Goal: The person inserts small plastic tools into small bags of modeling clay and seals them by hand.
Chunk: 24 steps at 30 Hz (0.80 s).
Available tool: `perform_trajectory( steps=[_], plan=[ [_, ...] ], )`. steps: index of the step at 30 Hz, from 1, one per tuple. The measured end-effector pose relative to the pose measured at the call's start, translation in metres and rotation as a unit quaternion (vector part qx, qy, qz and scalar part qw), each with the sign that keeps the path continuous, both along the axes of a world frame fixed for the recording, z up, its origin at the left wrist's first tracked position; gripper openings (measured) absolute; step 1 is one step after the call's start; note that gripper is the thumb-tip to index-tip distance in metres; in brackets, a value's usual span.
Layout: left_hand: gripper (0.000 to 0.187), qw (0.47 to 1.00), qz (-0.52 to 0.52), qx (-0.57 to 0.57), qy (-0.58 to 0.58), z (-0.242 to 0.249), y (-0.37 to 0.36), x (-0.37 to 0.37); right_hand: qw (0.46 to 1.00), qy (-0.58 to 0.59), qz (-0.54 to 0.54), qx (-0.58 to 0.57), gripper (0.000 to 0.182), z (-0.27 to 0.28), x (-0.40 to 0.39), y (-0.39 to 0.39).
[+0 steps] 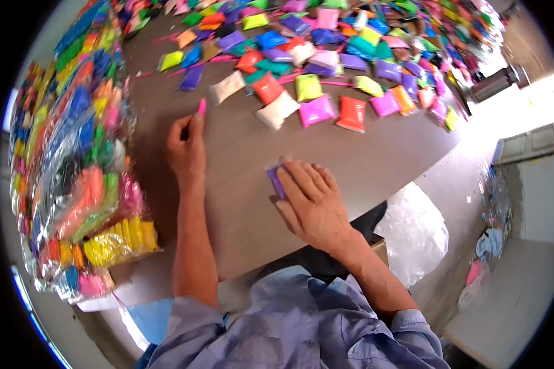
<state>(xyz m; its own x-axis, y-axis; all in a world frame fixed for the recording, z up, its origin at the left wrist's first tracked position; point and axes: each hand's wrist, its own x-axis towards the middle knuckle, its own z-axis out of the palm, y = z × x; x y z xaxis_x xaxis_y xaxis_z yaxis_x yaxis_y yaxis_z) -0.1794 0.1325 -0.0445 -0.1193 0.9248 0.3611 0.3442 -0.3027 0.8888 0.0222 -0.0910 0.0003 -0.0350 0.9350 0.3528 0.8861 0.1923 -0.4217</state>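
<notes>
My left hand (188, 147) is raised at the left of the brown table, its thumb and fingertips closed on a thin pink stick (202, 107) whose tip points up. My right hand (314, 203) lies with outstretched fingers over a small purple packet (277, 181) on the tabletop. Only the packet's left part shows; the fingers cover the rest. Beyond both hands, the nearest packets are a cream one (278, 111), a bright pink one (317, 111) and a red one (352, 114).
Many coloured packets and several pink sticks cover the far table (240, 141). Large clear bags of coloured packs (80, 166) pile up along the left side. A dark cylindrical object (495, 84) is at the far right. A clear plastic bag (412, 234) lies beyond the table's right edge.
</notes>
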Motion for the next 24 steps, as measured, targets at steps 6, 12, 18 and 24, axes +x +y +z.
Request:
perform_trajectory(
  steps=[6,12,18,24],
  plan=[
    [0.026,0.996,-0.001,-0.062,-0.067,0.008,-0.005,0.007,0.999,-0.022,0.035,0.021,0.054,-0.004,-0.021,0.039],
    [0.02,0.988,-0.041,-0.071,-0.129,0.013,-0.006,0.013,0.996,0.081,0.017,0.046,0.056,0.007,0.004,0.032],
    [0.02,0.992,-0.022,-0.065,-0.105,0.011,-0.007,0.014,0.997,-0.04,0.067,-0.011,0.048,0.008,-0.013,0.03],
    [0.02,0.991,-0.032,-0.058,-0.113,0.025,-0.011,0.013,0.997,-0.027,0.068,-0.003,0.047,0.012,-0.04,0.047]
  ],
)
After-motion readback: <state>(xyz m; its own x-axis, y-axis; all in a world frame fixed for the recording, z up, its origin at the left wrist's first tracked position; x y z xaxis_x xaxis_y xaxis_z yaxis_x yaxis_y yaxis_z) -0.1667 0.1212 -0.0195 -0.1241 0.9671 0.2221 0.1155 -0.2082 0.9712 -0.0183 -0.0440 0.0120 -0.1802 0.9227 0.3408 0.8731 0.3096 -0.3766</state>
